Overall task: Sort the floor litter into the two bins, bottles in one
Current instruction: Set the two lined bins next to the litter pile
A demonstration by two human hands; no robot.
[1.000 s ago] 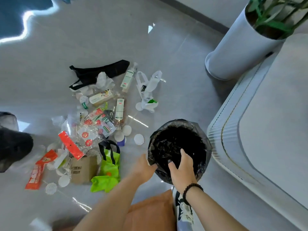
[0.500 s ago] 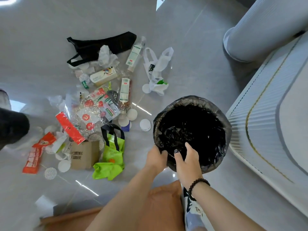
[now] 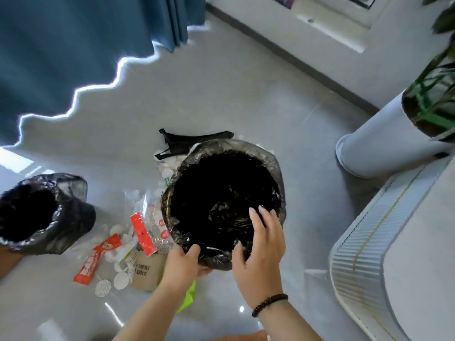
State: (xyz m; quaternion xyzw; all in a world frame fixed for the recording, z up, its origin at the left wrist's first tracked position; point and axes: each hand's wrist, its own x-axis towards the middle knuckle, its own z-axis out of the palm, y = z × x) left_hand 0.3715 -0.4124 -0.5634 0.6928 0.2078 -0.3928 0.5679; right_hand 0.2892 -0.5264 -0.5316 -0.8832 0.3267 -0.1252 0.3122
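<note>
Hands both on round black-lined bin (image 3: 275,166) at centre: my left grip (image 3: 183,260) curled on near rim, right grip (image 3: 262,242) hooked over it. Litter pile (image 3: 128,244) at 8 o'clock; second black-bagged bin (image 3: 61,217) at 9.

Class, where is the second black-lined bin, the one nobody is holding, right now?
In the head view the second bin stands on the floor at the far left edge, left of the litter pile, below the blue curtain.

Brown box (image 3: 147,273): print too blurry to read.
</note>
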